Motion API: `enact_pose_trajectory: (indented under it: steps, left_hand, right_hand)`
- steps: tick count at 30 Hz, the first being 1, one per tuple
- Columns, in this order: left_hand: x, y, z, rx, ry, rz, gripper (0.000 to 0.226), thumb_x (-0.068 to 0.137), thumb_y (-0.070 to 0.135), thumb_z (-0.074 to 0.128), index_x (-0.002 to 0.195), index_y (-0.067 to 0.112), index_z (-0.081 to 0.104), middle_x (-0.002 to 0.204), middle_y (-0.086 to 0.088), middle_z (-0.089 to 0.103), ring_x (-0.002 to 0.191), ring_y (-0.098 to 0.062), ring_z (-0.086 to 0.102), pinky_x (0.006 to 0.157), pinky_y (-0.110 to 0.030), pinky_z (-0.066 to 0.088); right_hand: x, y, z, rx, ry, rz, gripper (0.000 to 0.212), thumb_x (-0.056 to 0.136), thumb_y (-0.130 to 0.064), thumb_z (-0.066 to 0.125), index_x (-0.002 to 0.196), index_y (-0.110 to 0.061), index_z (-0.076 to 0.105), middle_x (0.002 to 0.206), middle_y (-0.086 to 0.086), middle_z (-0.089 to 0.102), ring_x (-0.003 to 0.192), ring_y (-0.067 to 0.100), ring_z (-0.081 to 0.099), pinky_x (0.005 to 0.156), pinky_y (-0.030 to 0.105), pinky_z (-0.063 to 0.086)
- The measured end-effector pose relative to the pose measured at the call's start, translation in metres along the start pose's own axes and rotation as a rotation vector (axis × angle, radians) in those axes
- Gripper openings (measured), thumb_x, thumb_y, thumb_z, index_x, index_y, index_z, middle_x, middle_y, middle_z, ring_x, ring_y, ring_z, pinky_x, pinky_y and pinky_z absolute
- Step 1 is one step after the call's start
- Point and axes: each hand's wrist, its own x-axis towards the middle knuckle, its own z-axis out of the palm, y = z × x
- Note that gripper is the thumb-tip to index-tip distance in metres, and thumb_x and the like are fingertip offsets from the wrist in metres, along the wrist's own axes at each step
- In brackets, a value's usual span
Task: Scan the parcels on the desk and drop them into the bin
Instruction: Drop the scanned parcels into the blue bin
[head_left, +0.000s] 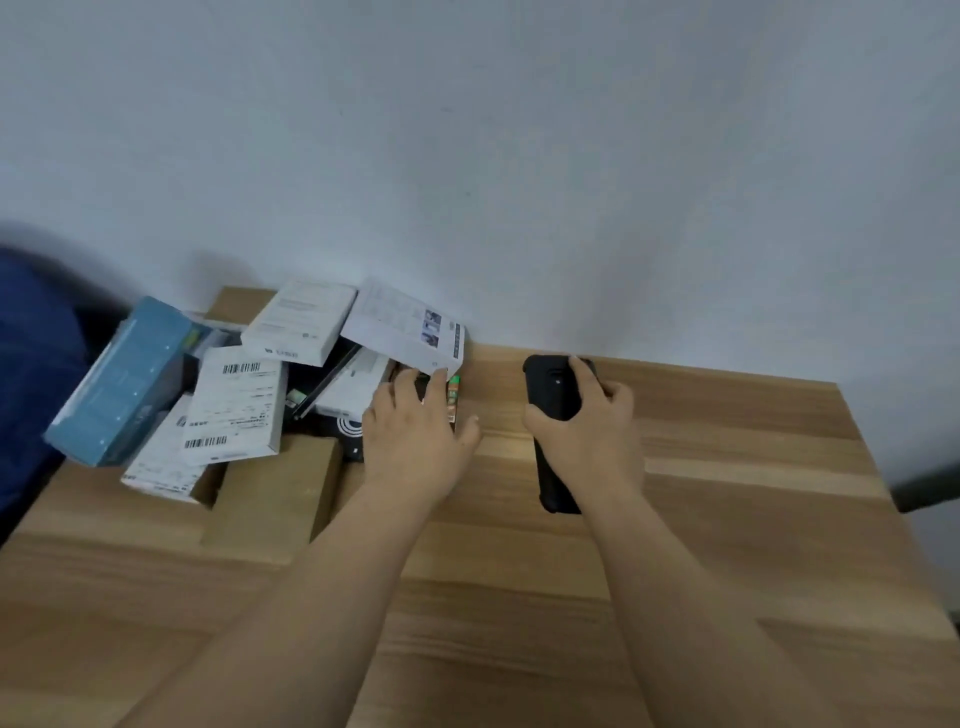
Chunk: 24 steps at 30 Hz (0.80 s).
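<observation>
A heap of parcels lies at the desk's back left: a teal box (122, 382), a white box with barcodes (236, 405), two white boxes (301, 322) (402, 325) and brown cardboard cartons (275, 499). My left hand (415, 426) rests on a small dark box with a green and orange edge (453, 397) at the heap's right side, fingers spread over it. My right hand (587, 421) is shut on a black handheld scanner (553, 387), held just above the desk to the right of the heap.
The wooden desk (727, 493) runs up to a pale wall at the back. A dark blue shape (31, 374) sits beyond the desk's left edge. A dark object (930, 488) pokes in at the right edge.
</observation>
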Motion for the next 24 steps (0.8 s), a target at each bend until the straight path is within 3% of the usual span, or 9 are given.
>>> enact_pose_trajectory:
  steps: [5, 16, 24]
  left_hand:
    - [0.012, -0.002, 0.047, 0.033, -0.101, -0.084, 0.073, 0.093, 0.058, 0.044, 0.153, 0.022, 0.024, 0.153, -0.011, 0.027, 0.137, -0.032, 0.027, 0.111, -0.043, 0.026]
    - [0.047, -0.02, 0.134, 0.055, -0.282, -0.211, 0.078, 0.093, 0.06, 0.048, 0.155, 0.026, 0.015, 0.16, -0.016, 0.012, 0.146, -0.039, 0.013, 0.118, -0.052, 0.016]
    - [0.048, -0.017, 0.145, 0.036, -0.295, -0.212, 0.072, 0.098, 0.045, 0.051, 0.156, 0.028, 0.012, 0.16, -0.015, 0.008, 0.142, -0.04, 0.017, 0.112, -0.05, 0.027]
  right_hand:
    - [0.03, 0.024, 0.029, 0.012, -0.086, 0.048, 0.077, 0.083, -0.051, 0.065, 0.151, -0.048, 0.028, 0.147, 0.0, 0.03, 0.115, 0.029, 0.054, 0.091, 0.044, 0.052]
    - [0.072, 0.083, 0.089, -0.024, -0.159, 0.133, 0.074, 0.089, -0.05, 0.063, 0.153, -0.046, 0.026, 0.152, 0.001, 0.026, 0.119, 0.027, 0.051, 0.078, 0.036, 0.043]
    - [0.076, 0.1, 0.097, -0.005, -0.177, 0.151, 0.077, 0.087, -0.051, 0.064, 0.153, -0.044, 0.026, 0.151, 0.0, 0.027, 0.121, 0.027, 0.051, 0.08, 0.035, 0.043]
